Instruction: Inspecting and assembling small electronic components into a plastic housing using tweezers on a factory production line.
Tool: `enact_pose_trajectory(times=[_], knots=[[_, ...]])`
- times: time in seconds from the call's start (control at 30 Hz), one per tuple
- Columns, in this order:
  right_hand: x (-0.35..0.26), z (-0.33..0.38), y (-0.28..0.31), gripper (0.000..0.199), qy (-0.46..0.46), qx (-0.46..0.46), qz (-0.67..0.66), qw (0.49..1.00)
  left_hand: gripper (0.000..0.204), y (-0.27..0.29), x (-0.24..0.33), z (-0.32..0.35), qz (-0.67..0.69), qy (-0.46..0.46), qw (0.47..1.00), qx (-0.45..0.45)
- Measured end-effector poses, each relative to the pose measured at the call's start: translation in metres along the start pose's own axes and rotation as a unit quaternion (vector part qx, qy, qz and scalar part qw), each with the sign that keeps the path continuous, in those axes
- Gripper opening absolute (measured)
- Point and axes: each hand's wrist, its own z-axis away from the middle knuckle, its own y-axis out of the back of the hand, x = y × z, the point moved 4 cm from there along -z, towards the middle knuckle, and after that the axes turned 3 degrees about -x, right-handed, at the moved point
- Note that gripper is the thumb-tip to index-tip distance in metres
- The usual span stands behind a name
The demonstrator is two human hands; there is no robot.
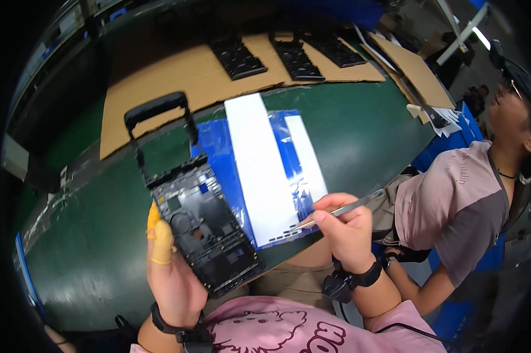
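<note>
Left hand: your left hand (170, 276) is closed around the lower left edge of the black device frame (205, 229), with yellow finger cots on the thumb and a finger; the frame lies tilted in your palm, open side up.
Device frame: it hangs over the near edge of the green table (101, 235), just left of the blue sheet (218, 147); you can see a blue patch and a round cutout inside it.
Right hand: your right hand (343, 229) is pinched shut on silver tweezers (342, 210), whose tip points left and meets the lower end of the white strip (259, 170).
White strip: it lies lengthwise on the blue sheet, right of the frame; a narrower white strip (306, 156) lies beside it, further right.
Black handle: a black looped handle piece (157, 112) stands on the table just beyond the frame.
Cardboard: a brown cardboard sheet (177, 82) lies beyond the blue sheet, carrying three black trays (238, 57).
Neighbour: a person in a pink and grey shirt (453, 200) sits to the right of the table.
</note>
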Motion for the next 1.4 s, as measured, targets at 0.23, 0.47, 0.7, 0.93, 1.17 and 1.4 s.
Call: enact_pose_trajectory(times=[0.23, 0.47, 0.7, 0.93, 1.17, 1.4], knots=[[-0.037, 0.01, -0.039, 0.019, 0.107, -0.067, -0.082, 0.989, 0.042, -0.005, -0.002, -0.001, 0.083, 0.034, 0.995, -0.048], [-0.048, 0.0, -0.098, 0.019, 0.066, -0.175, -0.098, 0.977, 0.041, -0.001, 0.002, 0.004, 0.094, 0.057, 0.993, -0.047], [-0.036, -0.006, -0.111, 0.017, 0.043, -0.16, -0.072, 0.984, 0.042, 0.0, 0.005, 0.005, 0.093, 0.057, 0.993, -0.046], [-0.035, -0.008, -0.11, 0.017, 0.045, -0.158, -0.097, 0.982, 0.041, -0.001, 0.005, 0.004, 0.11, 0.052, 0.991, -0.059], [-0.035, -0.009, -0.113, 0.018, 0.048, -0.119, -0.037, 0.991, 0.04, -0.002, 0.005, 0.004, 0.104, 0.042, 0.992, -0.061], [-0.032, -0.009, -0.111, 0.018, 0.049, -0.157, -0.09, 0.982, 0.046, -0.004, 0.006, 0.003, 0.066, 0.038, 0.995, -0.064]])
